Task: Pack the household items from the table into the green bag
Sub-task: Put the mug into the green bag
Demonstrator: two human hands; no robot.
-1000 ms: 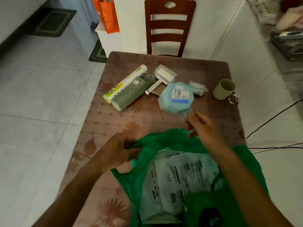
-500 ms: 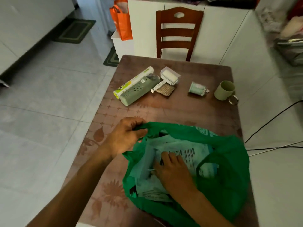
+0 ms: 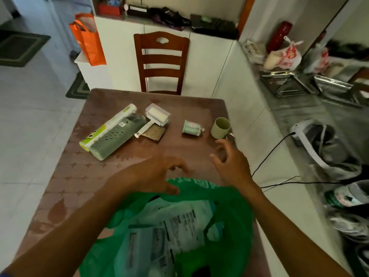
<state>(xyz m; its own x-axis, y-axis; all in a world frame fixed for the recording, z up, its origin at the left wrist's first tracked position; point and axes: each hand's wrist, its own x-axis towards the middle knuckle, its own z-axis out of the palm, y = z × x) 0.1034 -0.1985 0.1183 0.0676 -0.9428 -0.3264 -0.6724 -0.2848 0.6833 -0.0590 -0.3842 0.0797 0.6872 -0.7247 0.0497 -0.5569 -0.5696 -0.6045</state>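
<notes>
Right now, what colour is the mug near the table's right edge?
Pale green; the mug shows clearly in the head view, the only view.

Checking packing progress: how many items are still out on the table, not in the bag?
6: wrap roll and grey perforated case touching at left, lint roller over a mesh pad mid-table, small green packet, cup at right. None look hidden.
</notes>
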